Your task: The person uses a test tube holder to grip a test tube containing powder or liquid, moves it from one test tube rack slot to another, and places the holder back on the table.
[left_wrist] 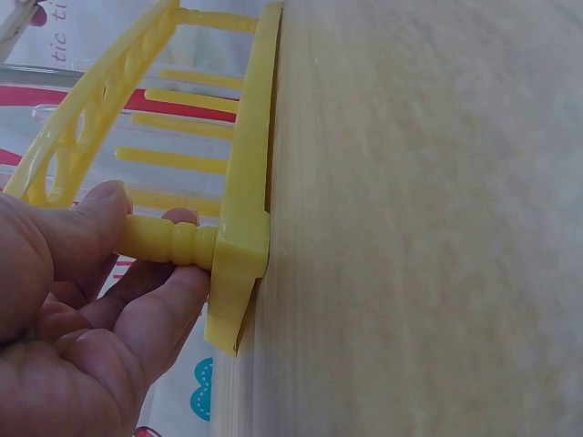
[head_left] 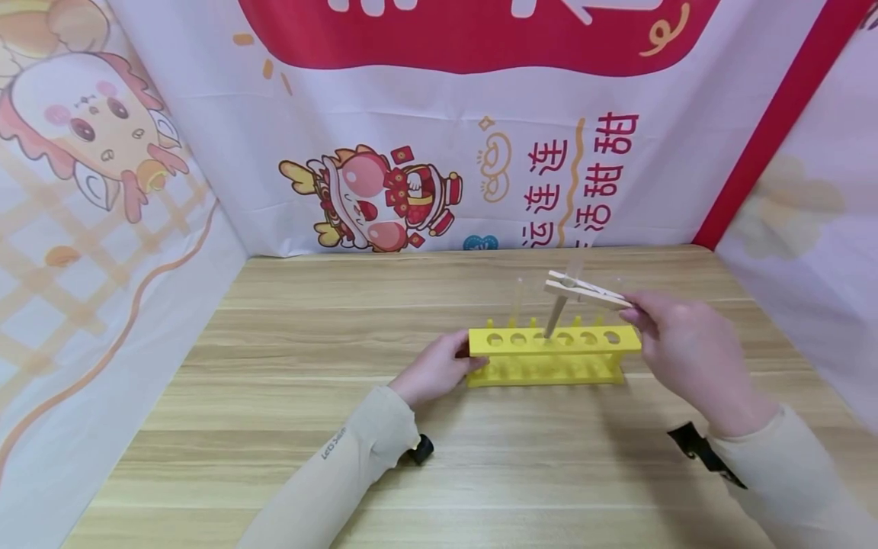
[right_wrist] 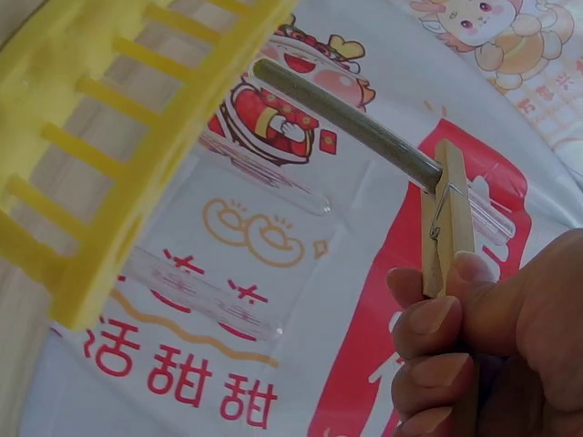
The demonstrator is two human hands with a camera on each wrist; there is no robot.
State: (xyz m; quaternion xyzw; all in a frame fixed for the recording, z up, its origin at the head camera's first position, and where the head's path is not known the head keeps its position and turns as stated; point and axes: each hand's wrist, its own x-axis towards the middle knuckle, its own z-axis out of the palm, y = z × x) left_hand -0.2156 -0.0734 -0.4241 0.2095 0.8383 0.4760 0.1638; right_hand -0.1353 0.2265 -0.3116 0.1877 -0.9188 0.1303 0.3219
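The right hand (head_left: 696, 357) gripped a clamp (right_wrist: 460, 232) whose tube (right_wrist: 351, 123) slanted down-left toward the rack (head_left: 555, 351) the left hand (head_left: 435, 367) pinched.

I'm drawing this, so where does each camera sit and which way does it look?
Head: on the head, looking forward and down at the yellow rack; left hand, right hand and sleeves show.
Left wrist: on that wrist, looking at the rack's end post; the left hand shows close up, gripping it.
Right wrist: on that wrist, looking at the wooden clamp and test tube; the right hand shows.
Both wrist views share the rack.
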